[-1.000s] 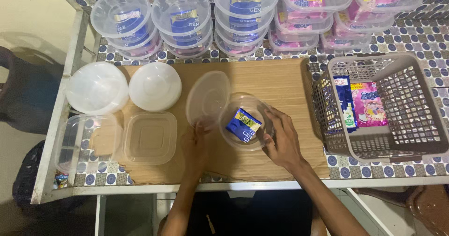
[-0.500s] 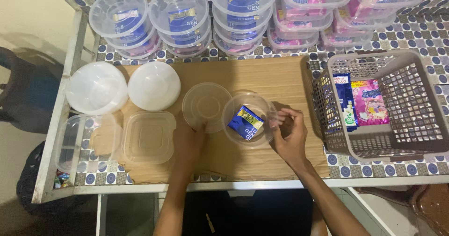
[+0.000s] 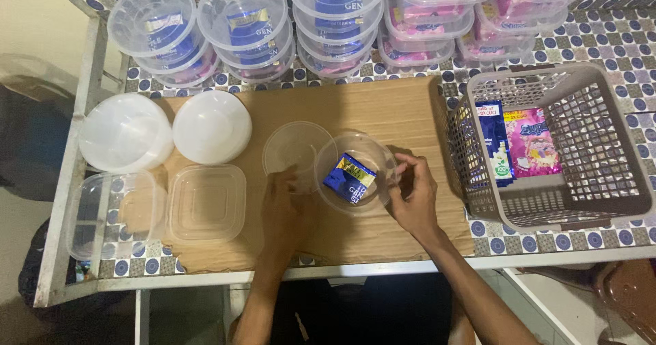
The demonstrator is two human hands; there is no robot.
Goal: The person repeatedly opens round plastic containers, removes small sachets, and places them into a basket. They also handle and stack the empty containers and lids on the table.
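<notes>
Clear round tub with blue packet sat mid-tabletop | left hand pinched lid | right hand cupped tub rim, loosely curled | best centre lid, press evenly

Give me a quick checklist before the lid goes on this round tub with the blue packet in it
1. Blue packet lies inside the round tub: ok.
2. Right hand steadies the tub's rim: ok.
3. Left hand grips the round lid: ok.
4. Lid lined up over the tub: not ok, it sits beside it on the cardboard.
5. Packet sits below the rim: cannot tell.
6. Basket stands apart from the tub: ok.
</notes>
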